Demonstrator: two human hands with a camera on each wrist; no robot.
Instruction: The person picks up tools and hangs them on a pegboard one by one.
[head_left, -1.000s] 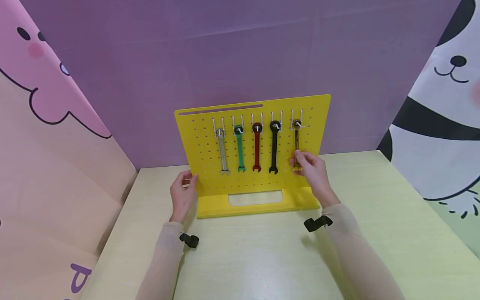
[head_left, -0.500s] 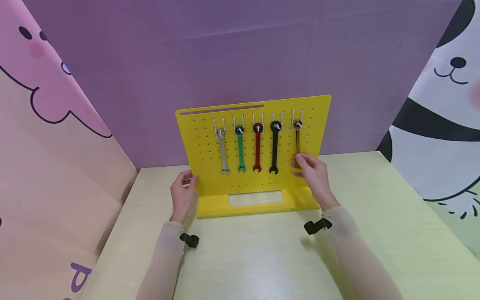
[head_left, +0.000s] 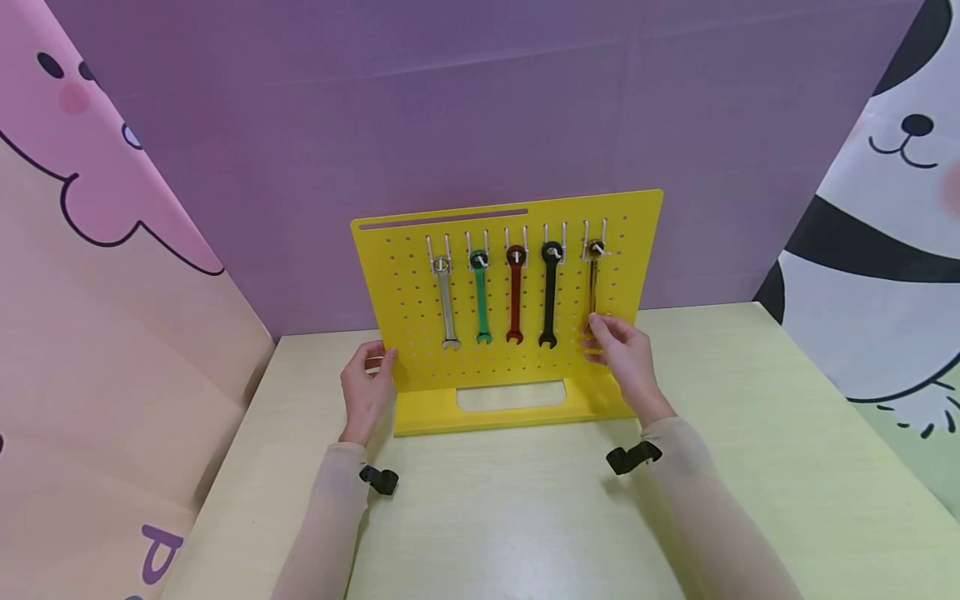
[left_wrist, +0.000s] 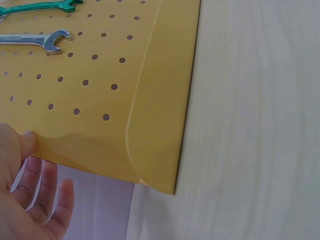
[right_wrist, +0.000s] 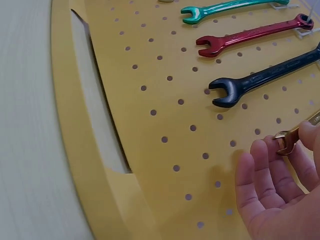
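Observation:
A yellow pegboard (head_left: pixel 495 365) stands upright on the table, with a row of combination wrenches hung on its white hooks. My left hand (head_left: pixel 366 392) pinches the board's left edge, thumb in front and fingers behind. At the right end of the row, my right hand (head_left: pixel 630 360) holds the lower part of a gold wrench (head_left: pixel 593 283), whose ring end is on its hook. In the right wrist view the open jaw of that gold wrench (right_wrist: pixel 286 144) shows between thumb and fingers. Left of it hang a black wrench (head_left: pixel 549 300), a red wrench (head_left: pixel 514 300), a green wrench (head_left: pixel 481 304) and a silver wrench (head_left: pixel 447 308).
The board's yellow foot (head_left: pixel 427 417) has a cut-out slot and lies on the pale wooden table (head_left: pixel 495 508). Close behind the board is a purple backdrop (head_left: pixel 480 108). Printed side panels, one with a panda (head_left: pixel 885 242), flank the table.
My right hand has moved slightly down along the gold wrench, and the wrench's lower end has shifted a little left. The left hand and the pegboard stay in place.

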